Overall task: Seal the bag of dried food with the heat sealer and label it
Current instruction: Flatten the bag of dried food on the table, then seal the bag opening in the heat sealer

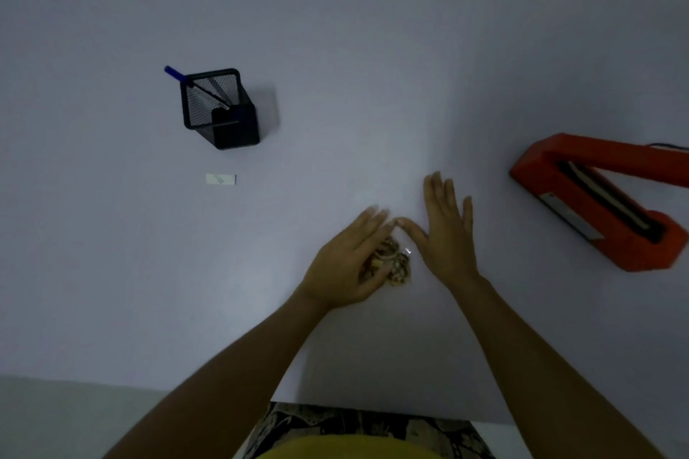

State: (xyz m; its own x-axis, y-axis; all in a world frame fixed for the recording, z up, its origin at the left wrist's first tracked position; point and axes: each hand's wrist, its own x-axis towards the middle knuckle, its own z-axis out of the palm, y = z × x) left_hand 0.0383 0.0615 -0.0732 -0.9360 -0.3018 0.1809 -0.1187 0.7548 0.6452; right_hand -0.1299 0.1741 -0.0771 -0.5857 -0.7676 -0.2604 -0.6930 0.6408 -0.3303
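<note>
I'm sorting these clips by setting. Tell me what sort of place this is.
Probably a home or small packing desk, though little shows. A plain white table bears an orange heat sealer with its arm raised, a black mesh pen holder and a small label. Both hands work a clear bag of dried food.
</note>
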